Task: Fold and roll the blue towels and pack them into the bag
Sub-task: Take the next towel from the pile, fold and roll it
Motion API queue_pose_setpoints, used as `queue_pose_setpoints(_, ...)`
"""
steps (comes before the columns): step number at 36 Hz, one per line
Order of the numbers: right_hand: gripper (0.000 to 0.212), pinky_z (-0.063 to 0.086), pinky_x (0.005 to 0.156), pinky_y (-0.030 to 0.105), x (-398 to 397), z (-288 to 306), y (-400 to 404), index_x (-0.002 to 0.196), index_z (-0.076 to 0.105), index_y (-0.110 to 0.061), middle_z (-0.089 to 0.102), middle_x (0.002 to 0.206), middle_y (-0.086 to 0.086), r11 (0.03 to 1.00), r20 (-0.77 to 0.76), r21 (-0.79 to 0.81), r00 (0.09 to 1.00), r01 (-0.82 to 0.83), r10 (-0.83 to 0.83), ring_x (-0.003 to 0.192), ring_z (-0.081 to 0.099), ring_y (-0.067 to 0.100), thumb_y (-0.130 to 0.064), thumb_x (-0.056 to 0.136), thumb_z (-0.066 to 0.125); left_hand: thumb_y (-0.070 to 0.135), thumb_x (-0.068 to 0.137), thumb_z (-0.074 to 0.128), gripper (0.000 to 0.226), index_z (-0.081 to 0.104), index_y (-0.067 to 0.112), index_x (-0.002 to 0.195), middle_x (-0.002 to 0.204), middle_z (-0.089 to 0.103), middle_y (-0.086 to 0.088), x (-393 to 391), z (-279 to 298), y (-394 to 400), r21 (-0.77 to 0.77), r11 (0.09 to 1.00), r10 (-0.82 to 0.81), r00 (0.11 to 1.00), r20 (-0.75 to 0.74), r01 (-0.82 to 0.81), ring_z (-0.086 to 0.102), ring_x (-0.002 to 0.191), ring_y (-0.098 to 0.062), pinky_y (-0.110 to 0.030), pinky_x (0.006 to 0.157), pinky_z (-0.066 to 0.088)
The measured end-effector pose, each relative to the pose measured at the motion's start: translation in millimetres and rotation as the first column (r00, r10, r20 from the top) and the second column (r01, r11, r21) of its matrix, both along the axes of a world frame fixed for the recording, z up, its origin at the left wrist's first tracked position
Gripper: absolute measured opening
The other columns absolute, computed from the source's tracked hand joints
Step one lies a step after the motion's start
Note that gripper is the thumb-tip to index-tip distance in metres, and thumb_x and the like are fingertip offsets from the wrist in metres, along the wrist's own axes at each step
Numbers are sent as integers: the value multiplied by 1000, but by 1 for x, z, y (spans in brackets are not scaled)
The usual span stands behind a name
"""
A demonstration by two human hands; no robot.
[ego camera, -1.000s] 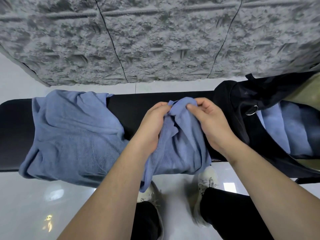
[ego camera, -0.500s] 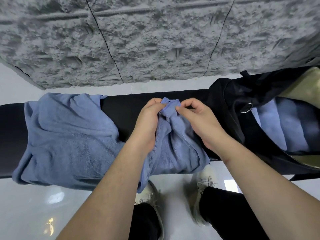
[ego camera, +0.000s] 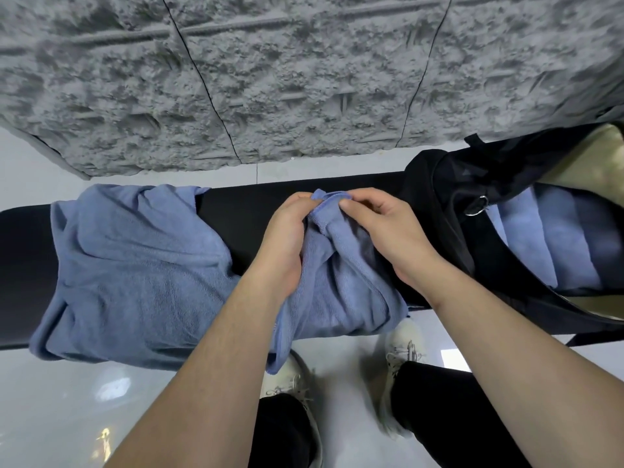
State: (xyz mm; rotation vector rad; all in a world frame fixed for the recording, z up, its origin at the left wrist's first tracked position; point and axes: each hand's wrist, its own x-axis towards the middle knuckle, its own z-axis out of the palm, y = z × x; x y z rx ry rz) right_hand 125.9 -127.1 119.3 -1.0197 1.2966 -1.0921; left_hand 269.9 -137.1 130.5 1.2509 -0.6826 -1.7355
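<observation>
A crumpled blue towel [ego camera: 341, 285] lies across the black bench [ego camera: 250, 211] in the middle, its lower end hanging over the front edge. My left hand [ego camera: 287, 241] and my right hand [ego camera: 381, 231] both pinch its top edge, close together near the far side of the bench. A pile of loose blue towels [ego camera: 135, 271] covers the left part of the bench. The black bag [ego camera: 479, 184] stands open at the right with rolled blue towels [ego camera: 547, 244] inside.
A grey rough-textured wall [ego camera: 304, 79] rises behind the bench. The pale glossy floor [ego camera: 67, 400] lies below, with my two light shoes [ego camera: 403, 346] under the front edge. A metal ring [ego camera: 477, 206] hangs on the bag's strap.
My hands have drawn closer together and shifted toward the far edge of the bench, gathering the towel's top edge into a narrower bunch.
</observation>
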Motion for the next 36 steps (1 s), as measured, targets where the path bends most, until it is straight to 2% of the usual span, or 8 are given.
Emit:
queue_pose_setpoints(4, 12, 49, 85, 28, -2, -2, 0, 89, 66, -22, 70, 90, -6, 999, -57, -34, 998, 39, -41, 86, 61, 7, -17, 97, 59, 29, 82, 67, 32, 62, 4, 100, 92, 59, -15, 7, -8, -4, 42, 999, 5, 998, 61, -7, 58, 87, -27, -38, 77, 47)
queue_pose_setpoints(7, 16, 45, 75, 23, -3, -4, 0, 87, 59, -22, 63, 78, -11, 994, -27, -38, 995, 98, -99, 74, 55, 4, -15, 100, 52, 31, 89, 64, 18, 63, 13, 85, 76, 62, -6, 14, -8, -4, 23, 999, 34, 988, 151, -38, 61, 72, -20, -30, 65, 48)
queue_pose_setpoints(11, 15, 42, 72, 24, -8, -7, 3, 88, 54, -23, 59, 76, -8, 984, -78, -51, 982, 168, -172, 71, 52, 4, -18, 101, 50, 32, 91, 62, 30, 61, 23, 62, 64, 60, 4, 27, -7, -3, -7, 992, 127, 961, 245, -129, 57, 61, -12, -27, 61, 45)
queue_pose_setpoints(14, 12, 42, 76, 29, -15, -8, 5, 90, 53, -24, 59, 82, -4, 976, -126, -42, 968, 214, -218, 77, 51, 9, -21, 101, 49, 23, 81, 60, 14, 66, 19, 69, 77, 62, -3, 39, -3, 1, -27, 991, 131, 962, 239, -128, 60, 69, -16, -29, 66, 46)
queue_pose_setpoints(20, 6, 43, 78, 27, -29, 4, 2, 98, 53, -23, 60, 89, -5, 940, -144, -44, 929, 338, -341, 80, 53, 8, -26, 100, 49, 8, 74, 43, 29, 66, 26, 72, 86, 61, -1, 68, 2, -1, -60, 977, 212, 914, 346, -204, 54, 84, -21, -32, 71, 44)
queue_pose_setpoints(28, 16, 33, 60, 25, -42, 46, 3, 85, 46, -28, 47, 72, -9, 970, -372, -126, 897, 205, -238, 62, 41, 6, -30, 101, 46, 10, 99, 47, 24, 59, 30, 99, 88, 60, 2, 123, 19, 9, -225, 958, 261, 862, 434, -177, 56, 81, -17, -31, 72, 47)
queue_pose_setpoints(33, 10, 32, 50, 15, -44, 81, 11, 100, 45, -19, 48, 70, -8, 975, -570, -212, 801, 69, -181, 59, 42, 5, -28, 103, 42, 27, 97, 58, 25, 55, 36, 121, 122, 60, -2, 150, 46, 14, -219, 975, 160, 816, 555, -42, 61, 102, -20, -32, 77, 49)
queue_pose_setpoints(36, 11, 30, 48, 18, -41, 100, 14, 101, 43, -18, 43, 67, -8, 977, -625, -214, 769, -5, -133, 56, 39, 6, -29, 104, 40, 29, 95, 62, 21, 67, 18, 112, 95, 66, -1, 155, 67, 17, -198, 980, 113, 768, 631, 18, 59, 86, -17, -25, 64, 45)
